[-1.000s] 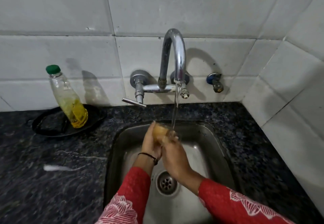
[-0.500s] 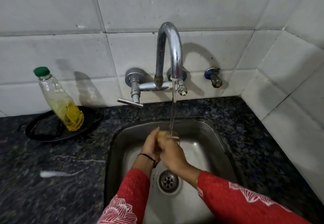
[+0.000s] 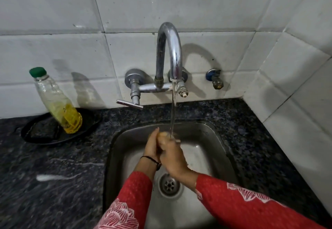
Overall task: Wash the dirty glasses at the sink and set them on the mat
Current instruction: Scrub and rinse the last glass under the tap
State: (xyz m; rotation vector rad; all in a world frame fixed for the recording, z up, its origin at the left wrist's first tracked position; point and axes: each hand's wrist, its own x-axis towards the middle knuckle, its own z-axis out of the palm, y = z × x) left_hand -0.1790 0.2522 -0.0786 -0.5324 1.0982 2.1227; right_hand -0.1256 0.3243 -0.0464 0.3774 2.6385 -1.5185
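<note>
Over the steel sink, both my hands close around a small clear glass, of which only the rim and a bit of wall show. My left hand wraps its left side. My right hand covers the front and right side. Water runs from the chrome tap straight down onto the glass and my fingers. No mat is in view.
A tilted plastic bottle with yellow liquid and a green cap stands in a black dish on the dark granite counter, with a dark scrubber beside it. The tap lever sticks out left. The drain lies below my wrists.
My hands have closed more tightly around the glass, hiding most of it. They stay under the running water; the camera view shifted slightly.
</note>
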